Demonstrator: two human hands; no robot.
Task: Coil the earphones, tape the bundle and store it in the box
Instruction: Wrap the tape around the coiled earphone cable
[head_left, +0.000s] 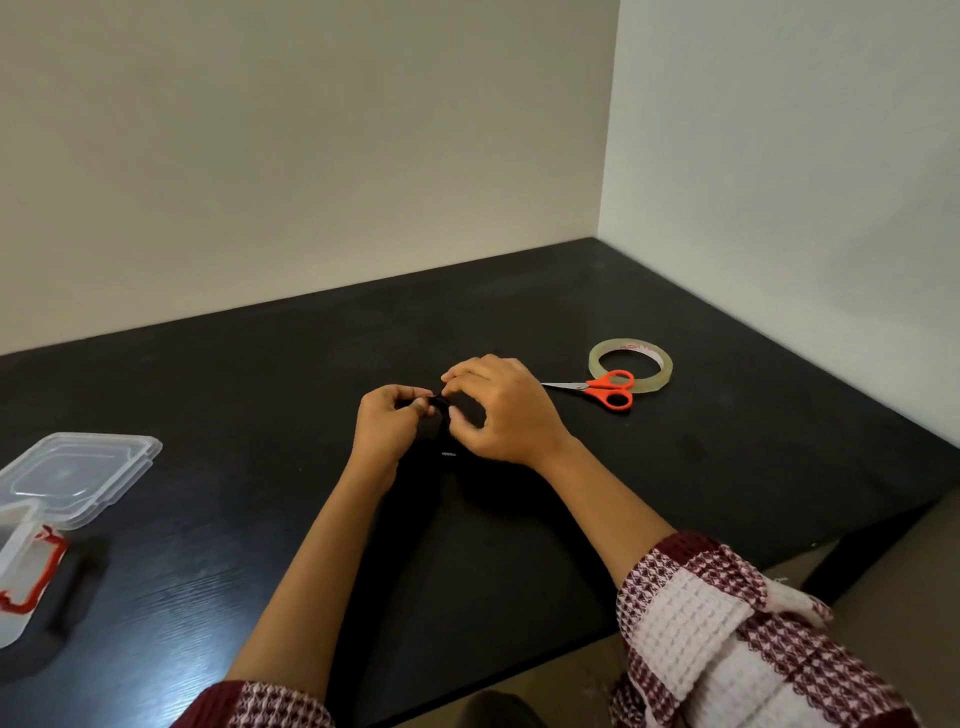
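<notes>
Coiling stage: your left hand (390, 420) and right hand (506, 410) meet above the middle of the dark wood-grain surface (701, 467), each grip closed in a fingertip pinch on the black earphones (440, 410), a thin cord hard to read against the black top. Taping and storing appear not yet begun: the glossy clear tape roll (630, 364) and orange-handled scissors (605, 389) lie untouched at right; the translucent plastic box (21, 561), lid (78, 475) off, waits far left.

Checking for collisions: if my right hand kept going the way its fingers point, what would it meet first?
The right hand points left at the left hand, with the dark earphones pinched between them; those come first, almost touching already.
</notes>
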